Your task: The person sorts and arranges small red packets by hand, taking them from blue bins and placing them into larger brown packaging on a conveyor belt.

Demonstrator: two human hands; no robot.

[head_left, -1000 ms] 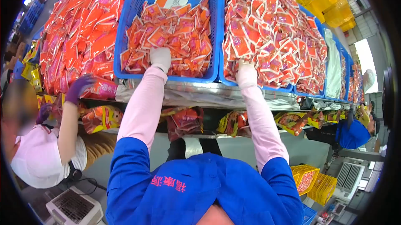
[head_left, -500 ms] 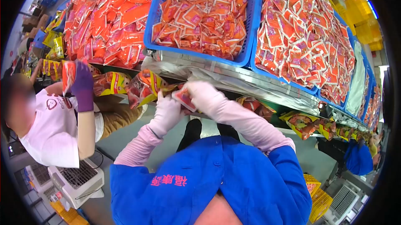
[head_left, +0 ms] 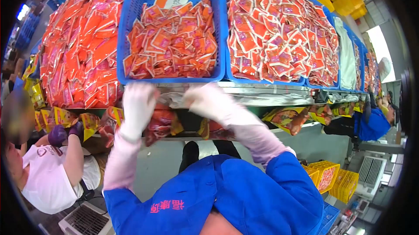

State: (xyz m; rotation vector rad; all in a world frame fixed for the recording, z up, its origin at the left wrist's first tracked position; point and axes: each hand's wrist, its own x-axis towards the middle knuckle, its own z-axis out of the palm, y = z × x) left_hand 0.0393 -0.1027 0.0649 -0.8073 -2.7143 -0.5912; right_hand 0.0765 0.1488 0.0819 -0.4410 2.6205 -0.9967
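Note:
My left hand (head_left: 139, 108), in a white glove, is raised at the front rim of the blue basket (head_left: 174, 80). Motion smears its fingers, and I see nothing clear in them. My right hand (head_left: 209, 102), gloved too, hovers over the metal ledge, its blurred fingers pointing left. Small red sachets (head_left: 174, 43) fill the lower part of the basket. Below and between my hands, a red-and-yellow bag (head_left: 160, 123) stands in the dark channel. Another such bag (head_left: 216, 129) sits under my right wrist, partly hidden by it.
Red packets (head_left: 83, 47) are heaped at left, and a second blue basket of sachets (head_left: 270, 30) stands at right. More bags (head_left: 288, 119) line the channel. A co-worker with purple gloves (head_left: 57, 135) works close on my left. Yellow crates (head_left: 327, 176) stand behind at right.
My hands have parted and moved from the bag and red sachet up toward the basket's front. The view has shifted, and the co-worker's raised purple glove has come down to the bags.

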